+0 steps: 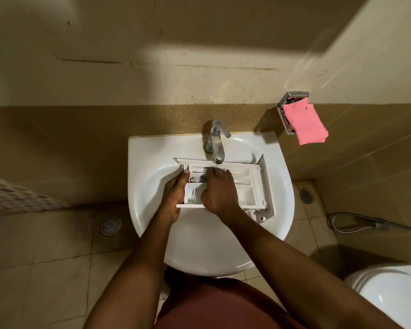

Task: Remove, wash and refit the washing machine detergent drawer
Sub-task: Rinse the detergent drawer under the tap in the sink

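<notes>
One end of the drawer (244,186) is gripped by left fingers (186,174); right fingers (215,174) press inside it.

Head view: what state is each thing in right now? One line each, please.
detergent drawer: out of the machine, lying across the sink basin under the tap spout.
tap: no stream visible.
left hand: grips the drawer's left end.
right hand: on the drawer, fingers down in its compartments; grip hidden.
pink sponge: hanging in its wall holder, untouched.
</notes>
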